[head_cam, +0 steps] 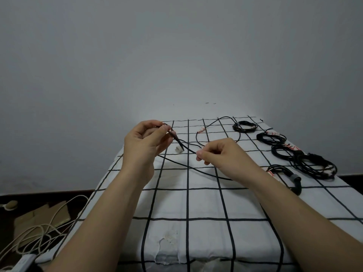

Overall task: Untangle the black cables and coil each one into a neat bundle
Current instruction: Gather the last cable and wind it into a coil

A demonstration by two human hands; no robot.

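Over the white tablecloth [196,203] with its black grid, we held one thin black cable [190,148] taut between us: our left hand [143,146] curled around its folded end, our right hand [222,156] pinching the strand. Coiled black cable bundles [271,138] lined the cloth's right edge.

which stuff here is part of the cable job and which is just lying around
Job: loose black cable, pinched by the left hand and right hand; coiled black bundles on the right.
Lying about: small white piece on the cloth; white cables and cardboard on the floor.
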